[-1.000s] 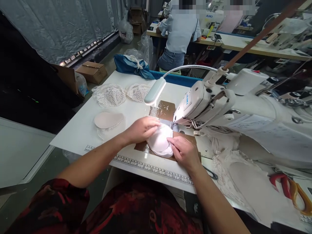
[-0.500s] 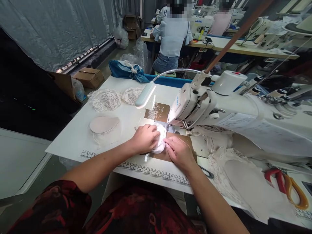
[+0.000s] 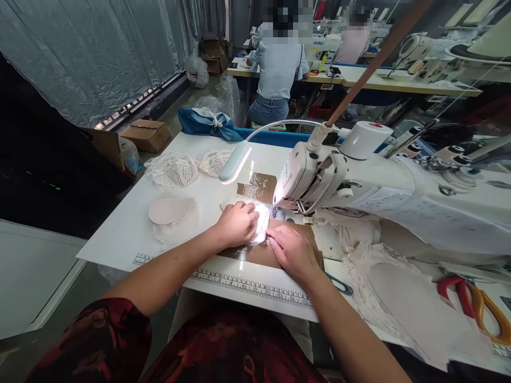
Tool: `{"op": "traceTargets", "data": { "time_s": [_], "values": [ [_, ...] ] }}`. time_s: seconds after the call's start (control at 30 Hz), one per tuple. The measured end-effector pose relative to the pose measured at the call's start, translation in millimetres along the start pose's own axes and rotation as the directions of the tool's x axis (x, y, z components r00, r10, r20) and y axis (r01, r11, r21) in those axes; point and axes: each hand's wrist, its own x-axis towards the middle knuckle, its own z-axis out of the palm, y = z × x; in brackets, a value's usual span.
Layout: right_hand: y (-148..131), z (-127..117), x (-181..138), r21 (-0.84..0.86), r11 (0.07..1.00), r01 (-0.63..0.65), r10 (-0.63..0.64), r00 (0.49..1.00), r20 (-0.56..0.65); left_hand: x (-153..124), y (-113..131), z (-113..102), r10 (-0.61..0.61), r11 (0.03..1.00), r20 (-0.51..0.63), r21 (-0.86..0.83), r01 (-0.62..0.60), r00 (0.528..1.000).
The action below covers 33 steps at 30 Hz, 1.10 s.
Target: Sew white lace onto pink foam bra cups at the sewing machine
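A small white bra cup (image 3: 261, 223) lies brightly lit on the sewing machine's bed, beside the needle area. My left hand (image 3: 238, 224) rests over its left side, fingers curled and pressing on it. At the cup's right edge my right hand (image 3: 292, 249) has thumb and forefinger pinched together; the fingertips hide exactly what they grip. The white sewing machine (image 3: 293, 178) stands just beyond and to the right of both hands. Brown tape (image 3: 293, 236) covers the bed under the hands.
Lace cups (image 3: 173, 170) and a beige cup (image 3: 171, 210) lie on the left of the table. A lamp (image 3: 235, 162) hangs above the work. Lace pieces (image 3: 383, 287), red-handled scissors (image 3: 457, 292) and small black snips (image 3: 339, 284) are at right. A co-worker (image 3: 279, 69) sits ahead.
The view has tilted slightly. The cup has slid a little farther from me along the bed, and more of its near edge is uncovered beside my right fingertips. Both hands stay on it.
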Motion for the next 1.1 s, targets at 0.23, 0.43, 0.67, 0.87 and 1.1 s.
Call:
{"op": "traceTargets", "data": {
  "time_s": [0.23, 0.43, 0.67, 0.87, 1.1],
  "values": [
    [0, 0, 0, 0.015, 1.0, -0.001, 0.001, 1.0, 0.011, -3, 0, 3, 0.082, 0.996, 0.017, -0.017, -0.082, 0.996],
    [1, 1, 1, -0.003, 1.0, 0.01, -0.01, 1.0, 0.023, -18, 6, 2, 0.11, 0.993, -0.007, -0.037, -0.11, 0.994],
    [-4, -2, 5, -0.05, 0.994, -0.101, 0.102, 0.994, 0.025, -16, 13, 0, 0.14, 0.989, 0.024, -0.042, -0.139, 0.99],
    [-11, -7, 13, -0.191, 0.958, -0.215, 0.235, 0.968, 0.09, -15, 14, 3, 0.104, 0.994, 0.029, -0.02, -0.104, 0.994],
    [-10, -4, 17, -0.222, 0.951, -0.215, 0.236, 0.969, 0.076, -9, 15, 3, -0.012, 0.997, 0.049, 0.078, 0.008, 0.999]
  ]
}}
